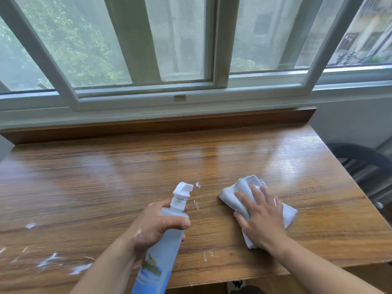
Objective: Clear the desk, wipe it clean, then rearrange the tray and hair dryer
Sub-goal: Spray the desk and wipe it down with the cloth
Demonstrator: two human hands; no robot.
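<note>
Head view, only one I've got. Wooden desk [148,166] fills the frame and runs up to a low wooden back rail [161,126] under a sliding window [148,49].

Left hand [157,223]: I mark it as gripping, fingers and thumb curled round the neck of a spray bottle [163,251] just below the white trigger head [182,190]. The bottle is tilted, with its head away from me and angled right and its base running off the bottom edge. It has a pale body with a blue printed label. I can't tell if it touches the desk. There is a white fleck on the back of this hand.

Right hand [261,217]: flat, fingers straight and spread, palm down, pressing on a white cloth [241,187]. The cloth is bunched and folded and lies on the desk right of centre, sticking out past the fingertips and on the right side of the hand. Cloth and bottle are near each other but apart.

White foam splatters [48,261] sit on the near-left of the desk, blurred. Smaller specks [197,184] lie just by the trigger head and between the hands, and one more [206,255] near the front edge.

Far half of the desk is glossy and reflects the window. A dark chair [364,162] stands past the desk's right edge.
</note>
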